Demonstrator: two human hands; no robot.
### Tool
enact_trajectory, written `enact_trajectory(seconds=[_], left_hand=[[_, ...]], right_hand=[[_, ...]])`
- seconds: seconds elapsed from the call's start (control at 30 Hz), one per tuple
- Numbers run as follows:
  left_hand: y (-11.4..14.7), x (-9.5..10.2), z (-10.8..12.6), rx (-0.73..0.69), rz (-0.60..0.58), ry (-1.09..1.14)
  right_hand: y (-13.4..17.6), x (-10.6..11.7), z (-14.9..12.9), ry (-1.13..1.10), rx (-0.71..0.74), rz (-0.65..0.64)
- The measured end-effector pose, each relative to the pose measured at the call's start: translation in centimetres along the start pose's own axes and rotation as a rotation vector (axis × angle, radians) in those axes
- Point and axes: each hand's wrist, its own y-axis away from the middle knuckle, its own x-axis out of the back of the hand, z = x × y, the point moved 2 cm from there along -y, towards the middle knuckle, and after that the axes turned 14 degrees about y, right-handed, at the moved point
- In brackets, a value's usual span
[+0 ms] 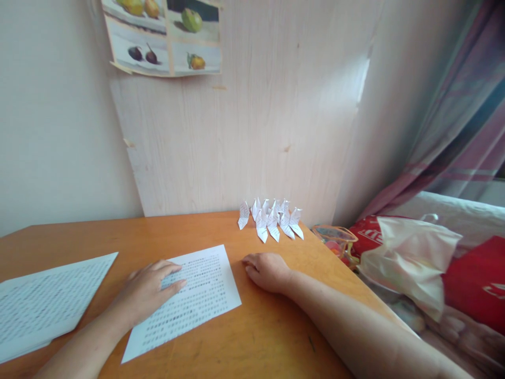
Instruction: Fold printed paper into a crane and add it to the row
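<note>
My left hand (152, 289) lies with fingers apart on a printed sheet of paper (197, 295), which sits at a slant on the wooden table. Thumb and fingers touch the text near the sheet's left side. To the right of the sheet, my right hand (268, 271) rests on the tabletop with its fingers curled in, and no object shows in it. Beyond it, several folded paper figures (273, 223), white with printed lines, stand grouped near the table's back edge.
A stack of printed sheets (51, 300) lies at the left of the wooden table (221, 347). Off the table's right edge are a clear orange-rimmed bowl (335, 234), a white plastic bag (410, 258) and red bags (479, 284). A wall board (252, 131) rises behind.
</note>
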Motion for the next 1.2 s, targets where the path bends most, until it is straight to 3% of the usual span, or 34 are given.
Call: enact_trajectory(seconds=[0.37, 0.7, 1.2], left_hand=[[0.0, -0.7, 0.7, -0.073, 0.007, -0.187], [0.8, -0.2, 2.1, -0.109, 0.14, -0.305], [0.9, -0.4, 1.8, -0.044, 0.092, -0.302]], right_hand=[[-0.2, -0.2, 0.0, 0.001, 0.0, 0.01], [0.0, 0.3, 0.0, -0.011, -0.02, 0.01], [-0.4, -0.3, 0.1, -0.061, -0.034, 0.05]])
